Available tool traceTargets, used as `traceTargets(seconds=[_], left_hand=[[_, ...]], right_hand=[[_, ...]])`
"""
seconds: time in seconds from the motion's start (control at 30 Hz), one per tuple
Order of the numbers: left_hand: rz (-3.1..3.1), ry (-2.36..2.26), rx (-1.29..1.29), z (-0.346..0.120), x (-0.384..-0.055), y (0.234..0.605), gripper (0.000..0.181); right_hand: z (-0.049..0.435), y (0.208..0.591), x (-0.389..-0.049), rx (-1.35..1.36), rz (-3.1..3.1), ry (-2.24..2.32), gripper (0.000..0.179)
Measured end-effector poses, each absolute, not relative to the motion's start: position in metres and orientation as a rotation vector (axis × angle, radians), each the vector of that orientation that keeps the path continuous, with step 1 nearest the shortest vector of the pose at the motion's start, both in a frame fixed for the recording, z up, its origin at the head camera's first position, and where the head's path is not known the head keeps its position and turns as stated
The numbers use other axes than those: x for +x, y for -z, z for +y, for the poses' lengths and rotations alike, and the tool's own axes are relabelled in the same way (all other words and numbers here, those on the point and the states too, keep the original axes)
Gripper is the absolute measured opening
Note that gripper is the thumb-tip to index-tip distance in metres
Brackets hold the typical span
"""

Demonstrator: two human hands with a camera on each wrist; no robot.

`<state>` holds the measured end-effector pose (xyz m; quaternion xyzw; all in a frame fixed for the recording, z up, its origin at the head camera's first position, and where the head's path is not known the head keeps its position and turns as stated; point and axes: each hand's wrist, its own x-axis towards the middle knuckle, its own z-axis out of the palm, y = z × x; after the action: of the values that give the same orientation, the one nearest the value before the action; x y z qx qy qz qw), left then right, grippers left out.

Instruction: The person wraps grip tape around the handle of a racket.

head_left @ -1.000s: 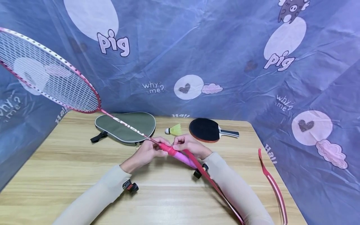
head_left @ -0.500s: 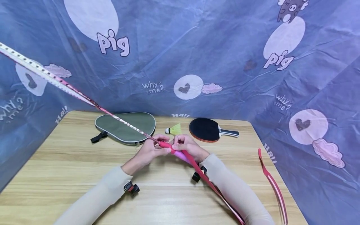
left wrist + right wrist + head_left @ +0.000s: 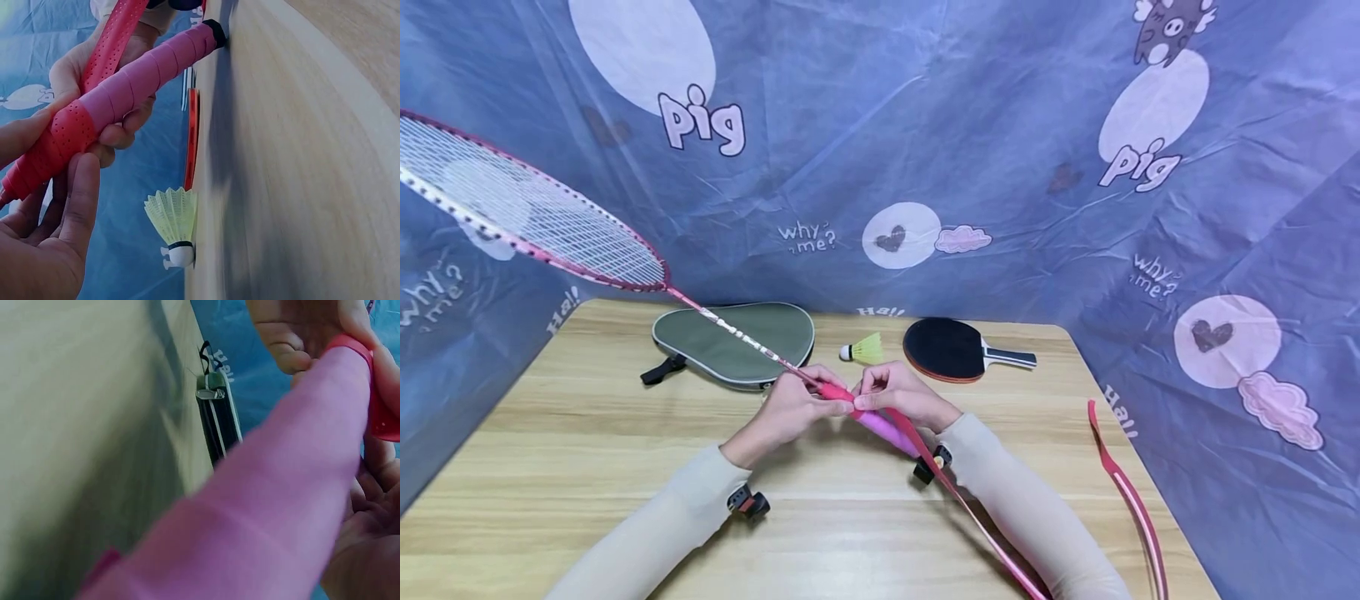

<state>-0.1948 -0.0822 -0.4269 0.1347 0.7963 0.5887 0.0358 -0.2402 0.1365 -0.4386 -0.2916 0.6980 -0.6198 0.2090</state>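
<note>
A badminton racket (image 3: 737,335) is held off the table, its strung head slanting to the upper left. My left hand (image 3: 786,414) grips it at the top of the handle, where red perforated grip tape (image 3: 53,145) is wound round. My right hand (image 3: 908,398) pinches the tape just below, beside the left thumb. Below the winding, the handle's pink wrap (image 3: 140,78) shows, ending in a dark butt cap (image 3: 215,32). A loose length of the tape (image 3: 966,498) hangs past the right wrist to the front edge. In the right wrist view, the pink handle (image 3: 269,481) hides much of the scene.
On the wooden table (image 3: 835,533), a green racket case (image 3: 741,337) lies at the back left. A yellow shuttlecock (image 3: 867,348) and a black table tennis bat (image 3: 951,348) are right of it. A red strip (image 3: 1131,496) lies along the right edge. Printed cloth (image 3: 1000,150) hangs behind.
The racket has rolled about its shaft: its head went edge-on, then showed its strings again, with the white rim edge now below. Both hands stay at the winding, shifting only slightly.
</note>
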Motion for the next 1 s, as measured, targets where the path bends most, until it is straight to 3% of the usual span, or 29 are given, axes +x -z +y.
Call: traceTargets(seconds=[0.67, 0.9, 1.0], left_hand=[[2.193, -1.894, 0.534, -0.088, -0.196, 0.433, 0.035], [2.147, -1.926, 0.512, -0.088, -0.198, 0.434, 0.037], [2.101, -1.97, 0.49, -0.088, -0.201, 0.435, 0.04]], right_hand=[[0.147, 0.441, -0.249, -0.787, 1.981, 1.507, 0.017], [0.148, 0.443, -0.251, -0.728, 1.899, 1.559, 0.004], [0.147, 0.442, -0.251, -0.737, 1.881, 1.582, 0.009]])
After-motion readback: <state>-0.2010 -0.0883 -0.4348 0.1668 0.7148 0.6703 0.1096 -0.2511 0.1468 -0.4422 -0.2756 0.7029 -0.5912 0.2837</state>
